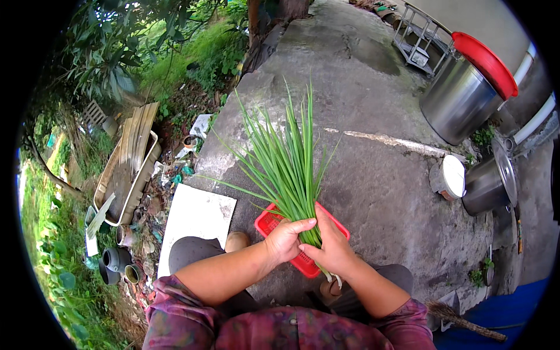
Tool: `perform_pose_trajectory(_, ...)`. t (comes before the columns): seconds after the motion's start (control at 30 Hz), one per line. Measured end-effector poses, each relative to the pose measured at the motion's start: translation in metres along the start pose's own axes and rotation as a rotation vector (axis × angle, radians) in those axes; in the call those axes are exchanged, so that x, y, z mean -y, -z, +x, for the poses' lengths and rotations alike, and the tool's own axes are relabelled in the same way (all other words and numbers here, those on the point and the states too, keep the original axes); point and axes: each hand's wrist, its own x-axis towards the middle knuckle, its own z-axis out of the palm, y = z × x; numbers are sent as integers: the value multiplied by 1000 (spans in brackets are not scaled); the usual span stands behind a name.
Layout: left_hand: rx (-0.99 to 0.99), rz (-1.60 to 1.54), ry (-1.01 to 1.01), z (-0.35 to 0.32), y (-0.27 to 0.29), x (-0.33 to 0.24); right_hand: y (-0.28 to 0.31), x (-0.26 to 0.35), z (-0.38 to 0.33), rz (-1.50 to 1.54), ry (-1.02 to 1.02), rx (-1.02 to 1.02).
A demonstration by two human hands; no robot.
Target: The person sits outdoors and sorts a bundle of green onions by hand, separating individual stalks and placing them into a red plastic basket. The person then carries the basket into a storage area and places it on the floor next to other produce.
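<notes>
Purple shirt [291, 328] nearest, the head view shows the left hand [284, 240] and right hand [333, 249] closed snugly around green onions [293, 169] over the red basket [265, 223], where a light, even grip would likely keep them aligned and unbruised.

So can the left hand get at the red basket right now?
Probably, once freed: the red basket appears just below the left hand, its left corner uncovered. But that hand is gripping the green onions along with the right hand, so it would likely need to let go first.
</notes>
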Motion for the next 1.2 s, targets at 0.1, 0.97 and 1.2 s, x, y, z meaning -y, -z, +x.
perform_pose_trajectory(0.1, 62, 14, -12, -1, 5, -3, 9, 3, 3, -149, 3, -28)
perform_pose_trajectory(0.97, 35, 147, -140, -4, -5, -3, -11, -7, 4, 1143, -541, 27)
perform_pose_trajectory(1.2, -60, 606, -188, -11, -13, -6, 5, -8, 3, 1217, -693, 212)
